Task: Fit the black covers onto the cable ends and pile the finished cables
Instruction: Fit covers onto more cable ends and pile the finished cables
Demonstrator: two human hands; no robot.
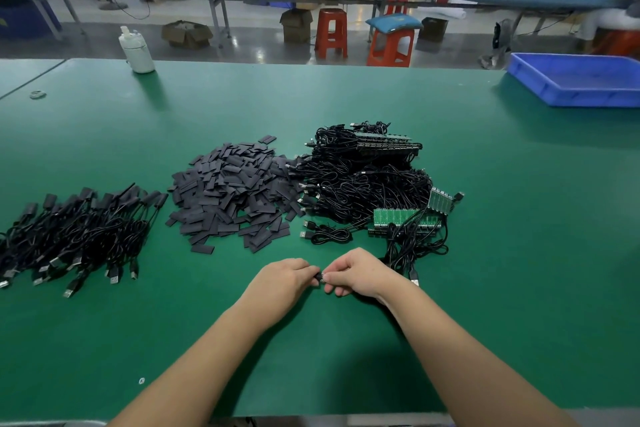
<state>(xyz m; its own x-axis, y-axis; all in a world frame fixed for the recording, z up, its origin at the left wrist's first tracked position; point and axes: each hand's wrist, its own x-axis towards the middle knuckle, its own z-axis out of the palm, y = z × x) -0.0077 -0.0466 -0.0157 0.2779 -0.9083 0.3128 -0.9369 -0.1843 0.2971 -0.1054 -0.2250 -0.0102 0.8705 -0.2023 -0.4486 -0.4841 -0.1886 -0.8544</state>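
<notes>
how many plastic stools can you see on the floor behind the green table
2. One bare red stool stands past the table's far edge near the middle; an orange stool with a blue cushion stands just right of it. More may be hidden behind the far benches.

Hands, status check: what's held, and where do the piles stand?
Left hand and right hand both grip one small black piece between them. Loose covers centre, finished cables left, bare cables right. Nothing in the way.
</notes>
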